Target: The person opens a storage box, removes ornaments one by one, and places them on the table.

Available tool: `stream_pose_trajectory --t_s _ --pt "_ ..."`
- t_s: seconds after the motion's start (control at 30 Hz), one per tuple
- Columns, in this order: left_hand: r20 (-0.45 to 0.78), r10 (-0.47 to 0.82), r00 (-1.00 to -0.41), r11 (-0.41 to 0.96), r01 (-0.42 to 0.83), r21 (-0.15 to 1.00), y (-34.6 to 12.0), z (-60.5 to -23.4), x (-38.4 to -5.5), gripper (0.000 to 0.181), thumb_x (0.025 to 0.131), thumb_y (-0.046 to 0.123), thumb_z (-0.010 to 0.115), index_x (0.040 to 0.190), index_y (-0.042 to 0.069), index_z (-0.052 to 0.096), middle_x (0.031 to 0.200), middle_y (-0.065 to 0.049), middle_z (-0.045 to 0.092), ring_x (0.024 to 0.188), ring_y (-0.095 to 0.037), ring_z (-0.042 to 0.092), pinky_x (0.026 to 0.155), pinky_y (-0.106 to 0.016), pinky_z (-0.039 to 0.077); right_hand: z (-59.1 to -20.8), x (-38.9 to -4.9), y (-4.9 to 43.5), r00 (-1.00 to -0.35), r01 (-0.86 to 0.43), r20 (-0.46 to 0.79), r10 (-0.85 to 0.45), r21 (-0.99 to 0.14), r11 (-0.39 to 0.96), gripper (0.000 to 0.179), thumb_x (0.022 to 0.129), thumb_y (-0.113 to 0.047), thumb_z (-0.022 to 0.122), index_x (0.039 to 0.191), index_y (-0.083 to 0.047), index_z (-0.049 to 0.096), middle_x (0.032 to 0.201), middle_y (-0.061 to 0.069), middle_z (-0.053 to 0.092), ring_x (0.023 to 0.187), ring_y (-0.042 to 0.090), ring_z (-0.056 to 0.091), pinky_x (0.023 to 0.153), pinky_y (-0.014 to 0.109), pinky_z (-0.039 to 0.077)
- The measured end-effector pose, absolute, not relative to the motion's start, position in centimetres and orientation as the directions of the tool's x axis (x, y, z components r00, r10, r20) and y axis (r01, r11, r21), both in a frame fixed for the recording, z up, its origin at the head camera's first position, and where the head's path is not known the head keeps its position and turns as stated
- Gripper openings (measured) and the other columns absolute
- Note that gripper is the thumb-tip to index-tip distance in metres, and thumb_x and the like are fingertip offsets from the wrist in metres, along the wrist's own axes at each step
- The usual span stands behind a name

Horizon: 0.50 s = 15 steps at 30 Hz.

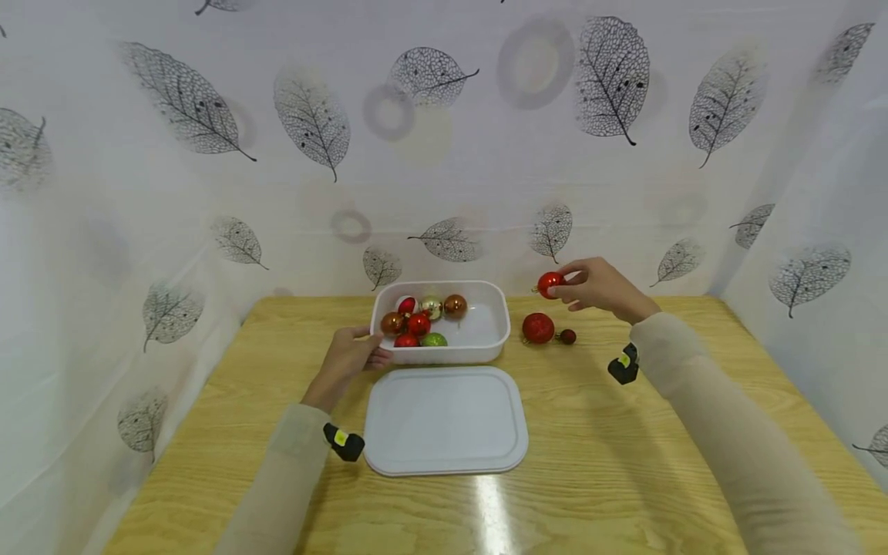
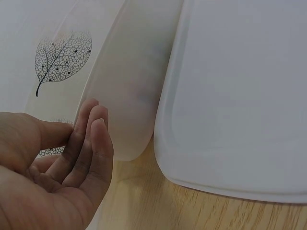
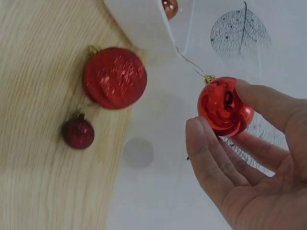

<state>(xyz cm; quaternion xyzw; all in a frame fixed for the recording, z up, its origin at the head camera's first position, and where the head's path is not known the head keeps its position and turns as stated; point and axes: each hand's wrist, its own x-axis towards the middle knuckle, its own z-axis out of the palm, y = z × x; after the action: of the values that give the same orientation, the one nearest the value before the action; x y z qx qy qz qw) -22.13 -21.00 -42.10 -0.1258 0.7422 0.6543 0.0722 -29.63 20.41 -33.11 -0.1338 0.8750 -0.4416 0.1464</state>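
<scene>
My right hand (image 1: pixel 598 287) pinches a shiny red Christmas ball (image 3: pixel 223 112) between thumb and fingers, raised above the table to the right of a white plastic box (image 1: pixel 490 320). A gold cap and a thin thread show on the ball in the right wrist view. With thumb and fingers on either side of its wall, my left hand (image 1: pixel 349 356) grips the box near its front left corner. Red, copper, gold and green balls (image 1: pixel 435 340) lie mostly in the box's left half. Below my right hand, a larger glittery red ball (image 1: pixel 538 328) and a small dark red ball (image 1: pixel 567 337) sit on the table.
A white lid (image 1: pixel 446 420) lies flat on the wooden table (image 1: pixel 597 462), just in front of the box. Behind the table and along its sides hangs a white curtain (image 1: pixel 472 177) printed with dark leaves.
</scene>
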Motion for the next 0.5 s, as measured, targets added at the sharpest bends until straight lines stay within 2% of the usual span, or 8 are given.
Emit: stream_pose_trajectory --t_s 0.5 --pt "-0.248 -0.072 -0.966 0.112 -0.255 0.961 -21.0 -42.0 -22.0 0.044 0.105 0.007 0.053 0.142 -0.017 0.044 0.08 -0.013 0.073 0.065 -0.013 0.07 0.065 -0.026 0.063 -34.7 -28.7 25.8 -0.936 -0.047 -0.17 -0.307 -0.807 0.589 0.062 0.101 -0.022 0.065 0.145 0.014 0.039 0.128 0.037 0.057 0.095 0.026 0.07 0.079 0.036 0.063"
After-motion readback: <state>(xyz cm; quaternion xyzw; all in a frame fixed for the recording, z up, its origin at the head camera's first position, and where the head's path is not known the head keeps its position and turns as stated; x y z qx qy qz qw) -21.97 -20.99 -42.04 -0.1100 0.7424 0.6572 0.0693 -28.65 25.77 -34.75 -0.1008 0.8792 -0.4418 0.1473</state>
